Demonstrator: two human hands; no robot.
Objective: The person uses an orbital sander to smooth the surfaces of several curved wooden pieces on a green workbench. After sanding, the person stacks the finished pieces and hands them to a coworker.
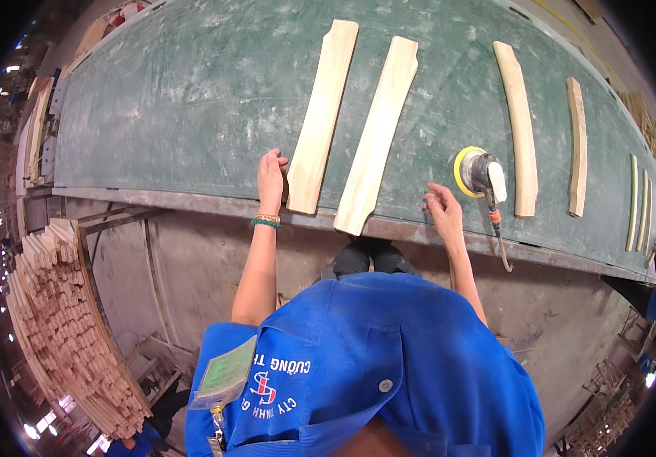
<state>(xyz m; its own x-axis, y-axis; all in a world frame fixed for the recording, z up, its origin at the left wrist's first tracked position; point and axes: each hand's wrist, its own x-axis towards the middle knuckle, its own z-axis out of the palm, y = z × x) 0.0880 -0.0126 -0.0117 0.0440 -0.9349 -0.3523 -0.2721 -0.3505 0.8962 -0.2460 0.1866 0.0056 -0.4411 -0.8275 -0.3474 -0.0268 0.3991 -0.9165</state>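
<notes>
1. From my remote seat I saw the left hand point(271, 181) laid flat, fingers together and extended, against the left edge of the nearer end of a pale wooden slat point(322, 116). It gripped nothing; in my judgement the touch was there to steady or line up the piece.

2. That slat lay lengthwise across the worn green surface point(183, 99), its near end close to the front rim. A second, matching slat point(377, 133) lay just to its right, roughly parallel and not touching, its near end overhanging the metal edge point(191, 202). I read the side-by-side layout as keeping both faces open and within reach.

3. The right hand point(444, 207) hovered empty, fingers loosely curled and slightly parted, above the front rim between the second slat and a yellow-padded orbital sander point(479, 172). It touched neither.

4. The sander rested on the surface near that hand, its orange-collared hose point(498, 236) trailing over the edge, seemingly parked where the right hand could reach it.

5. Farther right lay a curved wooden piece point(520, 126), a narrower one point(576, 145) and thin strips point(639, 202), well apart from the two slats, apparently a separate batch.

6. Stacked wooden sticks point(69, 327) stood on the floor at the person's left, below the surface.

7. The person wore a blue work shirt point(389, 365) and a beaded bracelet point(266, 221) on the left wrist.
</notes>
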